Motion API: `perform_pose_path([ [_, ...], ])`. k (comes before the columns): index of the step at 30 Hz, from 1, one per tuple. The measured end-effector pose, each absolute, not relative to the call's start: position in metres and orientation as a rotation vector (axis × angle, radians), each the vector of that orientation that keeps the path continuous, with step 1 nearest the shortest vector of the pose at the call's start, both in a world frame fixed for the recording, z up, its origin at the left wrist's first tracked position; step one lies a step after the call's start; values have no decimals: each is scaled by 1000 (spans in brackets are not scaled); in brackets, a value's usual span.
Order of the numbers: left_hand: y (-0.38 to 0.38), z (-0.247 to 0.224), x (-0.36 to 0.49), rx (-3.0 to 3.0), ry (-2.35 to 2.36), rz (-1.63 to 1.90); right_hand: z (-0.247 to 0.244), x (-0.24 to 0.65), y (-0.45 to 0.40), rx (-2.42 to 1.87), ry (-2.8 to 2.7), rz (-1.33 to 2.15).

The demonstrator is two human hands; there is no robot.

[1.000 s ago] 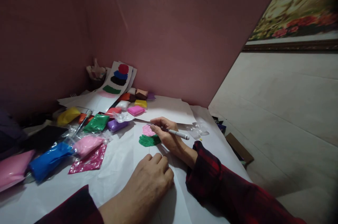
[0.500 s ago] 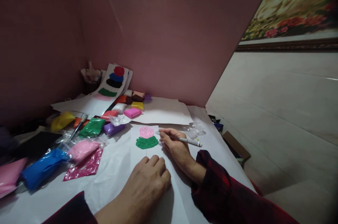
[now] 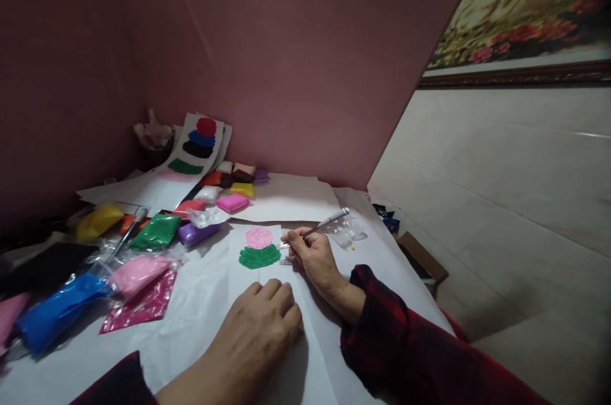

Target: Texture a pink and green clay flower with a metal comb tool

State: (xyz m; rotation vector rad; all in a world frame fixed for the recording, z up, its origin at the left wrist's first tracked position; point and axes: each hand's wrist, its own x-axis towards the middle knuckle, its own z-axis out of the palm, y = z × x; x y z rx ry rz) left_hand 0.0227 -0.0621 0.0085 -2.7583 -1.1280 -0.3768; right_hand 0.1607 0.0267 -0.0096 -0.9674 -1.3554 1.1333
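Observation:
My right hand [image 3: 315, 262] pinches a fork [image 3: 327, 223] with a striped handle. The fork's handle slants up to the right, and its tines are just right of the green clay, low over the paper. On the narrow white paper [image 3: 241, 287] is a round pink clay patch [image 3: 259, 238] with textured marks. Directly below it spreads a ridged green clay patch [image 3: 260, 256]. My left hand [image 3: 258, 328] rests on the lower part of the paper with its fingers curled under; its fingertips are hidden, and I cannot see whether anything is in them.
Clay packets lie to the left, among them a blue packet [image 3: 64, 312], a pink packet [image 3: 138, 274] and a green packet [image 3: 156, 232]. A brush [image 3: 131, 230] lies among them. Behind leans a sheet with coloured patches [image 3: 191, 149]. Crumpled clear plastic [image 3: 347, 231] lies beyond my right hand.
The fork's handle has swung from slanting down to slanting up at the right. Its tines have lowered from beside the pink patch to beside the green one. My left hand stays on the paper.

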Motion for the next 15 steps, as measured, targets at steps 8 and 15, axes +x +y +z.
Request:
perform_pose_path([
  [8, -60, 6, 24, -2714, -1115, -401, -8, 160, 22, -1015, -1508, 1023],
  [15, -62, 7, 24, -2712, -1109, -401, -5, 159, 19, -1041, -1583, 1028],
])
